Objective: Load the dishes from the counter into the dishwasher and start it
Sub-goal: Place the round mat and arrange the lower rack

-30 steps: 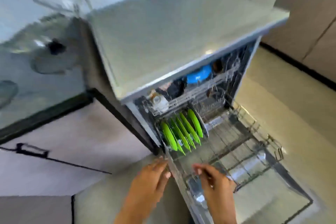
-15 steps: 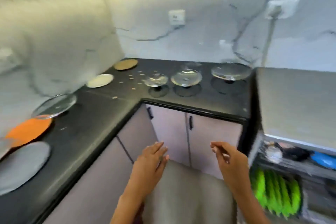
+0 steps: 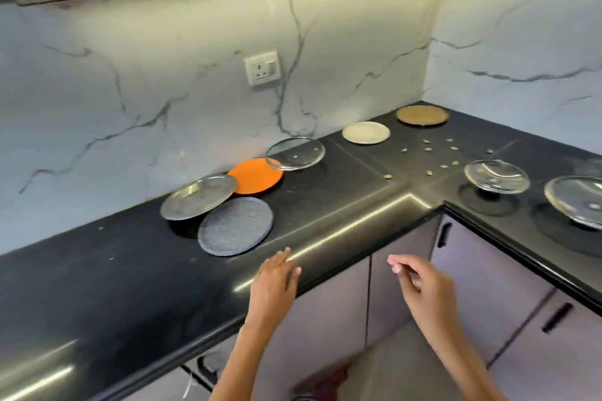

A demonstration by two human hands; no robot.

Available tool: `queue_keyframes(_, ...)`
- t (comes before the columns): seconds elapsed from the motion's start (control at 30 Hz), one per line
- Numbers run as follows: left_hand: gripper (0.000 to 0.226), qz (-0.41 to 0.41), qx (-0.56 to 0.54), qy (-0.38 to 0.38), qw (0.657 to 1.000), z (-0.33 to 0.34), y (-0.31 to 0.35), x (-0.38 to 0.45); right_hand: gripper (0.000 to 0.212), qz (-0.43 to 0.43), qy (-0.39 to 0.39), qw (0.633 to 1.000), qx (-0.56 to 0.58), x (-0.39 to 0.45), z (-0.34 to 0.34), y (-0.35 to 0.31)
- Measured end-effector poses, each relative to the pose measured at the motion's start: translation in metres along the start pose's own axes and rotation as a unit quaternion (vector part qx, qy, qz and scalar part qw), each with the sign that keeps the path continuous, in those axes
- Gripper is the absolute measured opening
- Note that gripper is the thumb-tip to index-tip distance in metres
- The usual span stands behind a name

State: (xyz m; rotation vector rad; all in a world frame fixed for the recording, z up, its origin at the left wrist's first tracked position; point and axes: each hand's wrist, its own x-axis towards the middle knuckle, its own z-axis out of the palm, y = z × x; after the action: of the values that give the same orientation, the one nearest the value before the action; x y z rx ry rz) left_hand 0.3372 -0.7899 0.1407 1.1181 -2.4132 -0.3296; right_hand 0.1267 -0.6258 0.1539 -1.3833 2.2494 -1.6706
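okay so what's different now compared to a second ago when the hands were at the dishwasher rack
The view swung left from the open dishwasher to the counter. Both hands came off the rack: left hand reaches toward the grey plate, right hand hangs loosely curled. Neither has a grip on anything; the dishes lie unmoved.

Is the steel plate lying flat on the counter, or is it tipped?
Tipped: the steel plate rests on the grey plate.

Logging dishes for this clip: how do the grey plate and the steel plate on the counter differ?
The grey plate is matte and speckled; the steel plate is shiny. The grey plate lies flat nearest the counter edge; the steel plate sits behind it, tilted, overlapping the orange plate. Both are round and untouched.
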Motion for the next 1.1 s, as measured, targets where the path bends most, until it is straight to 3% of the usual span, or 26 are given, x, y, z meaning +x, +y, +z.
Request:
queue_keyframes(0.23,0.039,-0.114,0.131,-0.099,0.98,0.011,-0.088,0.081,0.027,-0.039,-0.085,0.996,0.005,0.048,0.088,-0.012)
queue_keyframes(0.4,0.036,-0.117,0.202,-0.129,0.964,0.024,-0.125,0.096,0.027,-0.069,-0.138,0.988,-0.012,0.057,0.121,-0.018)
queue_keyframes(0.57,0.036,-0.108,0.207,-0.15,0.961,0.029,-0.108,0.088,0.027,-0.065,-0.159,0.985,-0.019,0.054,0.125,-0.011)
queue_keyframes(0.8,0.062,0.017,0.146,-0.14,0.979,0.058,-0.065,0.042,0.027,-0.033,-0.139,0.99,-0.014,0.037,0.105,-0.002)
queue_keyframes(0.93,0.05,0.111,0.183,-0.143,0.966,0.058,-0.048,0.024,0.025,-0.022,-0.115,0.993,-0.023,0.018,0.087,-0.001)
queue_keyframes(1.1,0.036,0.3,0.177,-0.102,0.932,0.06,-0.03,0.012,0.023,-0.024,-0.092,0.993,-0.071,-0.006,0.059,0.013)
